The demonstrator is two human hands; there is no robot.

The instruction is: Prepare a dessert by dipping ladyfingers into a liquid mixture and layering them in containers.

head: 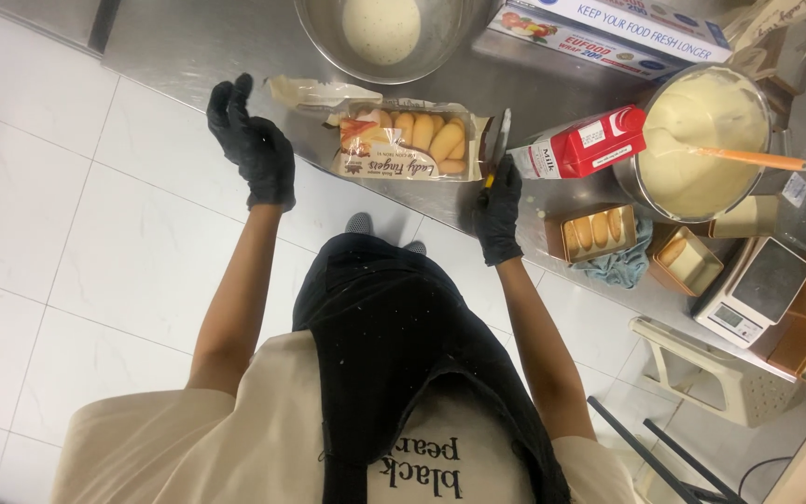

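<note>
Apparently my right hand is clamped on a knife beside the opened sponge-finger packet at the steel counter front edge, left hand spread empty; packet light, crinkly, fragile, so I grip its ends.

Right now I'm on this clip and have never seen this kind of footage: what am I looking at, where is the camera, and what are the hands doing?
There is no machine here. One camera, worn on a person's head, looks straight down past an apron to a steel counter.

Both hands wear black gloves. The left hand is raised open over the counter's edge and holds nothing. The right hand grips a thin knife-like tool beside an opened pack of finger biscuits.

Also on the counter: a metal bowl of pale batter, a red milk carton, a pot of cream with an orange-handled spatula, small tins holding biscuits, a box of wrap and a kitchen scale.
</note>
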